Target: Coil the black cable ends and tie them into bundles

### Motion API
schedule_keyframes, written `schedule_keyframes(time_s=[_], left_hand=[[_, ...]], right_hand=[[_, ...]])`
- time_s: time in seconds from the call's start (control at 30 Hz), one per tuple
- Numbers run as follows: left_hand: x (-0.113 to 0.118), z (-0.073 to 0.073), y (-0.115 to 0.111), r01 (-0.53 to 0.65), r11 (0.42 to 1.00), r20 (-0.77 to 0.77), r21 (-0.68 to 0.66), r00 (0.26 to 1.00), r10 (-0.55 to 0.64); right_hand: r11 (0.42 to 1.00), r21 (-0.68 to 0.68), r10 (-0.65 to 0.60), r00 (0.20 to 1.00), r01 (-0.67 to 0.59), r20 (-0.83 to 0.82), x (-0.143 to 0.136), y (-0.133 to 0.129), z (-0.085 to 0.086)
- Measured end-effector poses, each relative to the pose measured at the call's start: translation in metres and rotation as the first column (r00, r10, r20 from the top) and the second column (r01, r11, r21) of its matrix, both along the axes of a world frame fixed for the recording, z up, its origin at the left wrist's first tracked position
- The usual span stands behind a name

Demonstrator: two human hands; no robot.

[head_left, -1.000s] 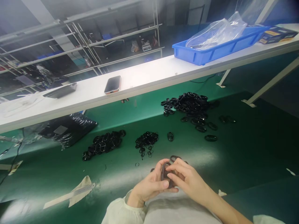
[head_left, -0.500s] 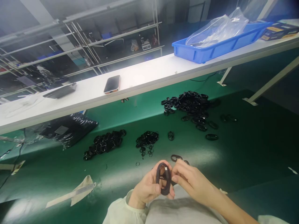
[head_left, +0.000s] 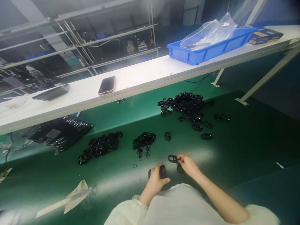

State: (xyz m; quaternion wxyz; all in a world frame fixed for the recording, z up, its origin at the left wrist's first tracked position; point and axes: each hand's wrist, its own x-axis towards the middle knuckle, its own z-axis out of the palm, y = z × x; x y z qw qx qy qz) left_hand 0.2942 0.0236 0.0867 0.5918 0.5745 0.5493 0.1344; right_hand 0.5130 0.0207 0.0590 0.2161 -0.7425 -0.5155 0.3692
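My left hand [head_left: 156, 180] is closed around a black coiled cable [head_left: 162, 172], low over the green table near my body. To its right, the fingers of my right hand [head_left: 187, 164] pinch the right end of another black coiled cable [head_left: 172, 158]. A dark coil [head_left: 180, 168] is partly hidden under my right hand. Beyond my hands, a single coil [head_left: 167, 136] lies between a pile of small black rings [head_left: 144, 140] and a large pile of coils [head_left: 187, 103]. Another black pile [head_left: 100, 146] lies to the left.
Over the table's far side runs a white shelf [head_left: 138, 79] with a phone [head_left: 107, 85], a blue tray [head_left: 206, 53] holding clear plastic, and a box [head_left: 266, 36]. A black bag [head_left: 63, 132] sits below at left. A ruler [head_left: 63, 202] lies across a cloth at front left.
My left hand has turned over and lowered toward the table with its coiled cable. My right hand has moved away from it, onto the coil on the table. The view has shifted slightly.
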Motion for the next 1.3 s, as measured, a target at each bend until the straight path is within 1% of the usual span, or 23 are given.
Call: schedule_keyframes(time_s=[0.07, 0.13, 0.2, 0.27, 0.37, 0.43, 0.47, 0.57, 0.6, 0.67, 0.73, 0.77, 0.83, 0.9, 0.97, 1.07, 1.13, 1.2, 1.3], left_hand=[[0.010, -0.016, -0.002, 0.001, 0.999, -0.105, 0.048, 0.994, 0.004], [0.018, -0.025, -0.004, 0.008, 0.997, -0.163, 0.082, 0.987, 0.005], [0.022, -0.029, -0.003, 0.007, 0.995, -0.174, 0.103, 0.985, 0.010], [0.023, -0.030, -0.001, -0.013, 0.994, -0.148, 0.112, 0.988, 0.030], [0.023, -0.026, 0.004, -0.074, 0.993, -0.045, 0.089, 0.996, 0.078], [0.023, -0.019, 0.006, -0.096, 0.995, 0.077, 0.030, 0.993, 0.093], [0.023, -0.013, 0.007, -0.096, 0.995, 0.145, -0.003, 0.985, 0.096], [0.022, 0.014, 0.007, -0.070, 0.994, 0.352, -0.088, 0.931, 0.097], [0.021, 0.025, 0.006, -0.056, 0.991, 0.429, -0.123, 0.897, 0.104], [0.018, 0.047, 0.005, -0.002, 0.966, 0.606, -0.259, 0.778, 0.164], [0.014, 0.066, 0.004, 0.062, 0.937, 0.695, -0.344, 0.688, 0.209], [0.012, 0.074, 0.004, 0.084, 0.930, 0.714, -0.358, 0.667, 0.214], [0.009, 0.084, 0.004, 0.115, 0.927, 0.736, -0.356, 0.646, 0.202], [0.007, 0.089, 0.004, 0.131, 0.934, 0.751, -0.333, 0.636, 0.179], [0.007, 0.091, 0.003, 0.120, 0.946, 0.752, -0.302, 0.640, 0.159], [0.008, 0.093, 0.002, 0.088, 0.959, 0.725, -0.270, 0.674, 0.143], [0.007, 0.093, 0.000, 0.098, 0.956, 0.713, -0.276, 0.688, 0.135], [0.004, 0.092, -0.001, 0.137, 0.949, 0.727, -0.284, 0.676, 0.120], [-0.001, 0.090, -0.002, 0.186, 0.943, 0.782, -0.277, 0.613, 0.109]], right_hand=[[1.000, 0.005, 0.028, 0.996, -0.029, 0.082, -0.013, -0.002, -0.011], [0.999, 0.014, 0.050, 0.989, -0.052, 0.137, -0.024, -0.004, -0.017], [0.997, 0.027, 0.069, 0.985, -0.074, 0.158, -0.028, -0.003, -0.018], [0.995, 0.044, 0.087, 0.986, -0.094, 0.144, -0.026, 0.000, -0.016], [0.992, 0.080, 0.097, 0.993, -0.102, 0.063, -0.024, 0.000, -0.006], [0.989, 0.114, 0.099, 0.995, -0.096, -0.017, -0.027, -0.004, 0.009], [0.987, 0.133, 0.102, 0.993, -0.094, -0.057, -0.029, -0.008, 0.018], [0.978, 0.181, 0.134, 0.977, -0.104, -0.168, -0.035, -0.020, 0.055], [0.975, 0.191, 0.151, 0.964, -0.109, -0.218, -0.035, -0.023, 0.068], [0.977, 0.189, 0.161, 0.915, -0.095, -0.371, -0.032, -0.028, 0.094], [0.977, 0.196, 0.175, 0.862, -0.090, -0.476, -0.027, -0.030, 0.115], [0.976, 0.201, 0.182, 0.841, -0.089, -0.509, -0.025, -0.031, 0.123], [0.974, 0.201, 0.204, 0.791, -0.104, -0.577, -0.022, -0.031, 0.134], [0.976, 0.184, 0.210, 0.743, -0.117, -0.636, -0.021, -0.032, 0.142], [0.975, 0.176, 0.220, 0.730, -0.138, -0.646, -0.022, -0.032, 0.146], [0.960, 0.206, 0.273, 0.796, -0.189, -0.540, -0.025, -0.032, 0.149], [0.945, 0.216, 0.323, 0.810, -0.246, -0.490, -0.025, -0.032, 0.151], [0.936, 0.199, 0.352, 0.771, -0.290, -0.531, -0.024, -0.031, 0.154], [0.924, 0.178, 0.371, 0.681, -0.338, -0.631, -0.019, -0.029, 0.158]])
